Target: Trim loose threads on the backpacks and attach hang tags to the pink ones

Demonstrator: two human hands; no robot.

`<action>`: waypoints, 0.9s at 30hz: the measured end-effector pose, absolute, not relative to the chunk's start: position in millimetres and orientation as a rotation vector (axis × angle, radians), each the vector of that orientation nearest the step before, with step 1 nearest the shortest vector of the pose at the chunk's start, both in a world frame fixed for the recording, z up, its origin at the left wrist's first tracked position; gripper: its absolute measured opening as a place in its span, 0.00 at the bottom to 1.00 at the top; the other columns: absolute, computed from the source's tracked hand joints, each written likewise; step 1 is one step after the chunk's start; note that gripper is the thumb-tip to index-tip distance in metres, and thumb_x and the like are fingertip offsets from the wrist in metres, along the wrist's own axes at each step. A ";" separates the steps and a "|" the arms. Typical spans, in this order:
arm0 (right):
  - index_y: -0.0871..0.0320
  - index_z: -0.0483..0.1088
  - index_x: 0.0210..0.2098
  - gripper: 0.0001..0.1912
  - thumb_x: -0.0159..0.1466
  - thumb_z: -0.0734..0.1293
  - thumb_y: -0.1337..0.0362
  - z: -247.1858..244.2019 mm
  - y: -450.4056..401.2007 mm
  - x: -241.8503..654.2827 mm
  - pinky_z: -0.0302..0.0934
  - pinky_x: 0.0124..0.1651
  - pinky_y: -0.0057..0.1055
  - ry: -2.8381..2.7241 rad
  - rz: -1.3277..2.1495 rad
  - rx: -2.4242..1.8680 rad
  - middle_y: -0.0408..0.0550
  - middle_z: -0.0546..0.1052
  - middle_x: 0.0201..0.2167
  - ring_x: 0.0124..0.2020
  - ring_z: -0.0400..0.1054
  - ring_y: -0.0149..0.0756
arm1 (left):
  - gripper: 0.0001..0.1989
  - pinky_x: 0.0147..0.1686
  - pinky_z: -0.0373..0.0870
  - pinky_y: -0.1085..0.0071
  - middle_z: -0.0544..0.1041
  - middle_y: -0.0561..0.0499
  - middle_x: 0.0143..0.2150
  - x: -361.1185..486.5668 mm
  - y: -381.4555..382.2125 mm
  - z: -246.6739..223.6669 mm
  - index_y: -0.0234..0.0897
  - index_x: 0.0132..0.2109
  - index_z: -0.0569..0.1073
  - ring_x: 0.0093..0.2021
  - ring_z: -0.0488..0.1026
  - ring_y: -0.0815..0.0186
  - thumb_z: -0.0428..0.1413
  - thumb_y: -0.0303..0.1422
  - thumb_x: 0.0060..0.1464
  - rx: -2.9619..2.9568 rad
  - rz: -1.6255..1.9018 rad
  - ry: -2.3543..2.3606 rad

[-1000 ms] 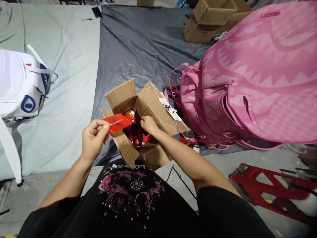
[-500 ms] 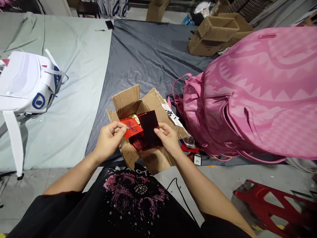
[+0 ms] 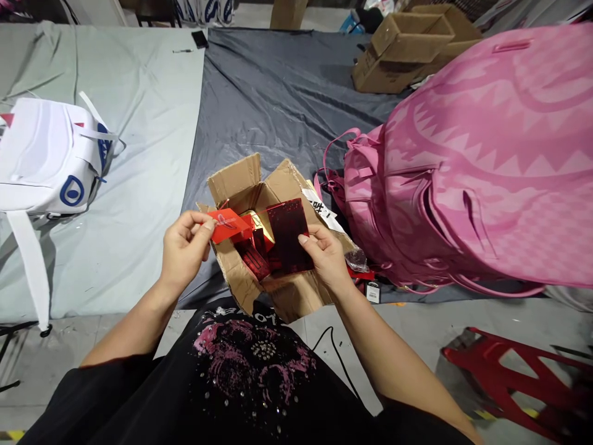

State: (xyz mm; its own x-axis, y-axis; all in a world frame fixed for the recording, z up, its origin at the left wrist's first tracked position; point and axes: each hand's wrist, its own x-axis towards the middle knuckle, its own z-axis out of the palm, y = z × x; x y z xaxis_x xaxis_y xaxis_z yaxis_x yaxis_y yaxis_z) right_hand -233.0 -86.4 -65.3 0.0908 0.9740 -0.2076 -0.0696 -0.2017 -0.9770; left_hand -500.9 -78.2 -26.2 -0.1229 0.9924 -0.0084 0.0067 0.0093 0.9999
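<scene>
Between my left thumb and fingers is a red card [image 3: 228, 224] with a small dark emblem; my left hand [image 3: 188, 244] is closed on its edge. My right hand [image 3: 327, 253] pinches a dark red shiny sheet [image 3: 291, 238], perhaps a card or envelope, by its right side. Both are held over an open cardboard box [image 3: 236, 179] with its flaps spread. Inside the box lie several red and gold shiny pieces [image 3: 252, 259], partly covered by what I hold.
Close on the right stands a large pink backpack [image 3: 463, 161]. A white backpack [image 3: 46, 154] lies at the left on pale cloth. More cardboard boxes [image 3: 398, 55] sit at the back right. A red stool [image 3: 514, 377] is on the floor at lower right.
My left hand has moved left with the red card, and my right hand slightly right with the dark sheet. The two pieces are farther apart, uncovering more of the box's contents.
</scene>
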 end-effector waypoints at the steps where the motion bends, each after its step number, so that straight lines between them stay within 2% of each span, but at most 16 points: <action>1: 0.54 0.72 0.37 0.21 0.52 0.77 0.48 -65.6 -85.2 -231.4 0.67 0.32 0.25 -0.999 1.296 -1.364 0.39 0.77 0.28 0.27 0.69 0.29 | 0.08 0.13 0.54 0.79 0.68 0.59 0.19 -503.6 -77.0 -26.6 0.37 0.34 0.72 0.13 0.60 0.76 0.61 0.36 0.56 1.135 1.334 1.320; 7: 0.54 0.71 0.38 0.20 0.54 0.75 0.48 -65.3 -81.2 -222.1 0.68 0.36 0.28 -1.039 1.263 -1.409 0.41 0.78 0.31 0.29 0.70 0.31 | 0.07 0.12 0.53 0.78 0.73 0.57 0.24 -520.5 -69.5 -27.9 0.37 0.34 0.71 0.14 0.61 0.77 0.60 0.34 0.56 1.050 1.605 1.396; 12: 0.54 0.70 0.38 0.17 0.57 0.71 0.50 -67.6 -82.2 -218.8 0.67 0.35 0.29 -1.133 1.208 -1.487 0.42 0.77 0.31 0.29 0.70 0.32 | 0.07 0.13 0.54 0.78 0.73 0.58 0.25 -522.9 -65.3 -30.8 0.37 0.36 0.72 0.15 0.62 0.77 0.61 0.36 0.56 1.086 1.550 1.426; 14: 0.55 0.70 0.39 0.14 0.59 0.68 0.53 -74.4 -79.0 -221.4 0.66 0.35 0.29 -1.228 1.149 -1.532 0.43 0.77 0.32 0.30 0.70 0.33 | 0.08 0.14 0.54 0.78 0.72 0.58 0.24 -521.3 -64.4 -32.7 0.38 0.36 0.72 0.15 0.62 0.77 0.61 0.36 0.56 1.094 1.542 1.404; 16: 0.57 0.71 0.41 0.11 0.63 0.64 0.58 -83.7 -70.5 -228.6 0.67 0.39 0.29 -1.388 1.061 -1.607 0.46 0.79 0.35 0.34 0.73 0.35 | 0.08 0.14 0.55 0.77 0.71 0.58 0.24 -519.7 -63.9 -34.8 0.38 0.36 0.71 0.15 0.62 0.76 0.62 0.36 0.56 1.096 1.548 1.384; 18: 0.59 0.71 0.44 0.12 0.66 0.59 0.64 -94.0 -56.1 -241.6 0.67 0.46 0.31 -1.645 0.949 -1.753 0.51 0.80 0.40 0.41 0.75 0.38 | 0.08 0.14 0.55 0.77 0.71 0.58 0.24 -518.3 -63.9 -37.0 0.38 0.36 0.71 0.15 0.62 0.76 0.61 0.36 0.56 1.101 1.540 1.383; 20: 0.60 0.70 0.52 0.17 0.69 0.55 0.67 -105.2 -38.2 -260.0 0.65 0.52 0.35 -2.002 0.832 -1.987 0.57 0.80 0.46 0.48 0.75 0.42 | 0.08 0.14 0.55 0.77 0.71 0.58 0.24 -517.2 -64.6 -39.1 0.38 0.36 0.72 0.15 0.62 0.76 0.61 0.36 0.57 1.101 1.525 1.383; 23: 0.63 0.62 0.63 0.23 0.73 0.50 0.67 -125.2 -15.9 -293.9 0.64 0.56 0.39 -2.431 0.818 -2.232 0.66 0.76 0.53 0.55 0.72 0.48 | 0.07 0.14 0.55 0.77 0.72 0.58 0.25 -517.2 -67.6 -41.5 0.38 0.36 0.72 0.15 0.62 0.77 0.61 0.36 0.57 1.086 1.512 1.381; 25: 0.65 0.56 0.68 0.26 0.73 0.51 0.68 -140.2 -11.2 -316.1 0.64 0.56 0.40 -2.541 0.940 -2.262 0.70 0.72 0.58 0.58 0.71 0.50 | 0.07 0.14 0.55 0.77 0.73 0.57 0.26 -519.5 -70.5 -42.3 0.38 0.36 0.72 0.15 0.62 0.77 0.61 0.36 0.57 1.073 1.513 1.386; 27: 0.65 0.53 0.71 0.29 0.71 0.57 0.67 -153.6 -15.0 -333.5 0.66 0.56 0.42 -2.611 1.079 -2.262 0.73 0.68 0.63 0.60 0.69 0.52 | 0.08 0.14 0.56 0.78 0.72 0.58 0.25 -524.5 -73.7 -42.9 0.37 0.36 0.72 0.16 0.63 0.77 0.61 0.36 0.57 1.065 1.538 1.391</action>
State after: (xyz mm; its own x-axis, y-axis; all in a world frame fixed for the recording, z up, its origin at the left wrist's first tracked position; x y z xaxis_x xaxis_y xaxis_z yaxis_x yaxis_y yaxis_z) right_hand -333.5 -15.0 -153.6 -0.1503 0.7143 -0.6835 0.9884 0.0946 -0.1185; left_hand -524.5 -73.7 -42.9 -0.3365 0.9386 0.0766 -0.0179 -0.0877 0.9960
